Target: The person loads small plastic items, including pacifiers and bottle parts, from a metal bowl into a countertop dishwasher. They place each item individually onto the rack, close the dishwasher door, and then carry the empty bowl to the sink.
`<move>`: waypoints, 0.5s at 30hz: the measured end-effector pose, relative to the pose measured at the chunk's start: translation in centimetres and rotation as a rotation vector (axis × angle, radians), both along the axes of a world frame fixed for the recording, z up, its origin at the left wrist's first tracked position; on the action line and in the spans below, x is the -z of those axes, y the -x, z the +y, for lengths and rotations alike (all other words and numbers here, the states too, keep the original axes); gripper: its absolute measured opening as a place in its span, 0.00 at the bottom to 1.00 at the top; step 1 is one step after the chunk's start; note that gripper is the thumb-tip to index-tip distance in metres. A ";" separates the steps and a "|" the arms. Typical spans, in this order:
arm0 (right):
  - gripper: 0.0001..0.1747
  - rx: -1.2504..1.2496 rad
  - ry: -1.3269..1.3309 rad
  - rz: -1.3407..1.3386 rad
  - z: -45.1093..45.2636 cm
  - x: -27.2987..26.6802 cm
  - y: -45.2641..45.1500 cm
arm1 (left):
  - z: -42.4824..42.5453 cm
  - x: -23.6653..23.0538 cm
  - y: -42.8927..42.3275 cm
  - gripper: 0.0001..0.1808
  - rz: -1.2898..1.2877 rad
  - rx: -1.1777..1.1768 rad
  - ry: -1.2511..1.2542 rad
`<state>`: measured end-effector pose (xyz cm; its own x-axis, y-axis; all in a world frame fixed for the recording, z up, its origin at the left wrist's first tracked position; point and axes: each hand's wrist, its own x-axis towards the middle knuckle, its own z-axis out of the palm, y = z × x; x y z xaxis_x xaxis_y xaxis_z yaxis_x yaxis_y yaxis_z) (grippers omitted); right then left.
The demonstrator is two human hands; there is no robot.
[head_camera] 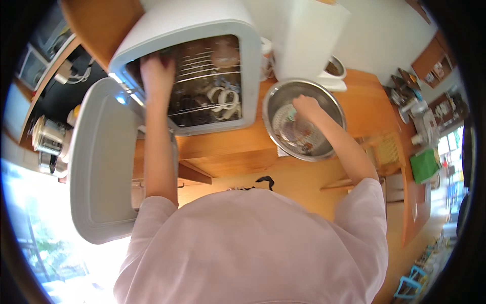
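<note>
A white cabinet appliance point(253, 76) with wire racks stands on the wooden counter, its door point(110, 159) swung out to the left. My left hand point(157, 68) reaches into its upper left part; the fingers are blurred and in shadow, and what they touch is hidden. Inside, pale ring-shaped items point(224, 99) lie on the lower level, and a rounded clear item point(224, 53) is at the upper right. My right hand point(305, 106) is over a steel bowl point(340, 110) with a perforated inner base, fingers curled. A clear round item and small green and brown things are in the bowl; whether the hand grips any is unclear.
Behind the bowl stands a tall white box-like object point(307, 41), beside a small steel dish point(336, 68) on a white base. A wooden chair point(383, 152) is at the right, near a green bag point(423, 165). Jars point(49, 133) stand on the left shelf.
</note>
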<state>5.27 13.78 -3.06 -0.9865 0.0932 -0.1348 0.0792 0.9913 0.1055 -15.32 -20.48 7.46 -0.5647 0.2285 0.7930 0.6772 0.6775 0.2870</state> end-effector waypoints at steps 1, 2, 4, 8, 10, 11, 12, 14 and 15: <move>0.08 -0.027 -0.049 -0.014 -0.1 0.6 0.5 | -0.2 0.0 -0.3 0.17 0.059 -0.038 -0.026; 0.07 -0.034 -0.062 -0.032 -0.1 0.9 0.8 | -0.1 -0.5 -1.2 0.16 0.026 -0.027 -0.106; 0.06 -0.069 -0.074 0.004 0.4 1.6 0.5 | -0.4 -0.8 -3.6 0.13 0.024 0.048 -0.299; 0.05 0.010 -0.096 -0.086 -0.6 1.4 0.3 | -0.6 1.1 -7.8 0.09 -0.014 0.278 -0.657; 0.05 -0.032 -0.113 -0.065 -0.1 1.6 0.4 | -0.8 1.9 -8.9 0.09 0.020 0.323 -0.714; 0.05 -0.050 -0.121 -0.055 0.2 1.7 0.5 | -1.1 2.3 -8.9 0.09 -0.002 0.334 -0.721; 0.05 -0.054 -0.127 -0.036 0.4 2.0 0.7 | -1.2 2.8 -8.9 0.09 -0.027 0.347 -0.729; 0.04 -0.056 -0.139 0.003 1.0 2.2 0.7 | -1.4 3.3 -8.8 0.10 -0.073 0.362 -0.733; 0.04 -0.085 -0.110 0.044 1.4 2.2 0.7 | -1.3 3.3 -8.6 0.09 -0.096 0.338 -0.738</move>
<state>4.57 15.15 -5.21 -0.9962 0.0205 -0.0845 0.0021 0.9772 0.2122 -6.68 -21.79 4.20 -0.6316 -0.1633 0.7579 0.7612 0.0550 0.6461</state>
